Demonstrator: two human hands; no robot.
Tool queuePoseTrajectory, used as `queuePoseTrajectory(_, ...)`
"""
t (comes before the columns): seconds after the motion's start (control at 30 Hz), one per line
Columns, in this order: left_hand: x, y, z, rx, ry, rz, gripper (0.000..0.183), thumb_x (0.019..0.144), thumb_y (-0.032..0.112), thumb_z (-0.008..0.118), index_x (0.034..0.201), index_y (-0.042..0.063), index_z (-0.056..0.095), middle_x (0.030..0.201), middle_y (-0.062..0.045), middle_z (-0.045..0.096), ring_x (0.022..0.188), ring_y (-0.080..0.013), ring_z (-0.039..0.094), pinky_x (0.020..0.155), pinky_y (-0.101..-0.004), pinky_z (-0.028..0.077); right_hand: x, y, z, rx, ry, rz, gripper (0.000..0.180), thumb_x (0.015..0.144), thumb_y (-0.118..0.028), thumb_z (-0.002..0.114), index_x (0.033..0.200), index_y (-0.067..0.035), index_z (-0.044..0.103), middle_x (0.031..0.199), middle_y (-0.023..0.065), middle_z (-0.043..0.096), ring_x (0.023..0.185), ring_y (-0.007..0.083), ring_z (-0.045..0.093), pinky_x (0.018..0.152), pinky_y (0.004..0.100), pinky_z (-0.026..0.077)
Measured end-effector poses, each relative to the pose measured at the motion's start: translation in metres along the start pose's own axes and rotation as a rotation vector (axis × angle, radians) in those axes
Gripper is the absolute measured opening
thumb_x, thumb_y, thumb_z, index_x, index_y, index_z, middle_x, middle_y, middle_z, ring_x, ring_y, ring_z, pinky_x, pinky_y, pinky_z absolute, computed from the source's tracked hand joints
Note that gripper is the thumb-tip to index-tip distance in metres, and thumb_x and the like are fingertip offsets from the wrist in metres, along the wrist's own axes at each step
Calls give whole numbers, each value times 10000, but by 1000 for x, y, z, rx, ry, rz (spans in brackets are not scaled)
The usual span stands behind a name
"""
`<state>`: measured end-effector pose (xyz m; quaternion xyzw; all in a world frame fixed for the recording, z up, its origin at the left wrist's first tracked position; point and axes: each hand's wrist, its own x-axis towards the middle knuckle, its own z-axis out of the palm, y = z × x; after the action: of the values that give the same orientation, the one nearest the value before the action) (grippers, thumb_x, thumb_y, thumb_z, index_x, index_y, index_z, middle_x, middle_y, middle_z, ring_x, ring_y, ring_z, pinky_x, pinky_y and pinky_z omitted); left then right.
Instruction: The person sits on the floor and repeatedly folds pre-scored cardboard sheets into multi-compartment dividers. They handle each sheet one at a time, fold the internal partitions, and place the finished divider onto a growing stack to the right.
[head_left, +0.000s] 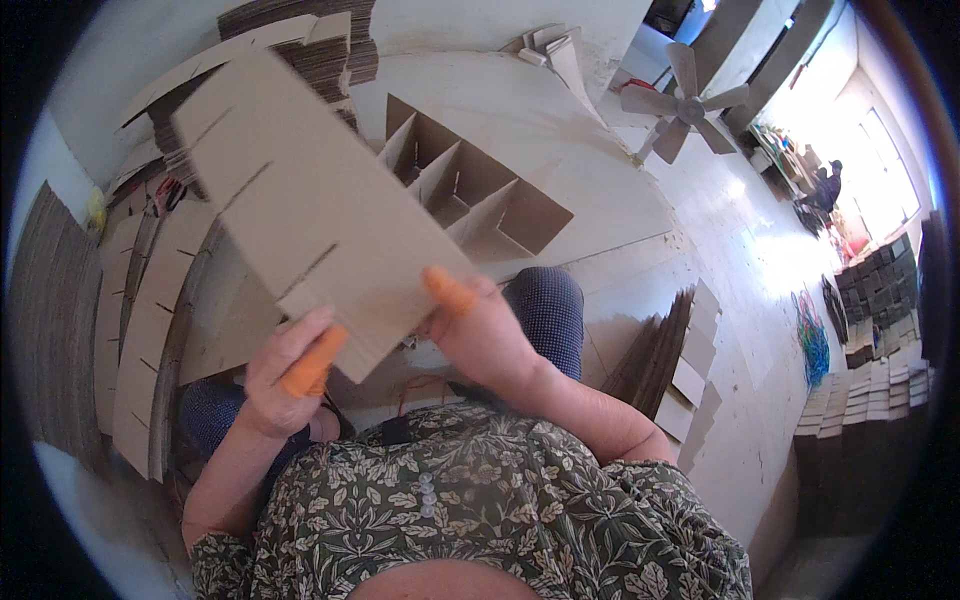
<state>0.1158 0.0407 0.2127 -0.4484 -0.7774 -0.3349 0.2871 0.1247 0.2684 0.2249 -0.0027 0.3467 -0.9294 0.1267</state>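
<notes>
Both my hands grip a long slotted cardboard strip (322, 202), which is tilted up and away in front of me. Several slots are cut in from its left edge. My left hand (296, 375), with an orange cover on a finger, holds the near left corner. Its thumb lies over the board. On the near right edge is my right hand (480, 330), also with an orange finger cover. Beyond the strip stands an assembled cardboard partition (480, 184) with open cells, partly hidden by the strip.
Stacks of slotted cardboard strips (169, 315) lie at my left, with red-handled scissors (171, 193) near them. Flattened cardboard pieces (686, 367) lie fanned at right. Farther right are stacked partitions (862, 442), coloured cords (812, 337) and a fan (688, 111). A person (823, 187) sits far off.
</notes>
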Motion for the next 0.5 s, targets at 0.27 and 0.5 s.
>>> queuePoseTrajectory(0.27,30,-30,-1,64,-85,-355,362,795,2,667,1150,-22,600,1148,-193,612,1001,-283,625,878,-336,488,-6,-74,-68,-697,533,-660,241,868,-86,621,1091,5,628,1037,77,646,943,161,600,816,293,487)
queuePoseTrajectory(0.5,18,-79,-8,-103,-300,-865,247,864,107,634,1057,-46,643,910,-143,686,831,-155,644,742,-291,507,-2,-91,-109,-817,554,-764,160,865,-129,650,939,2,703,801,-22,632,784,88,530,714,234,420)
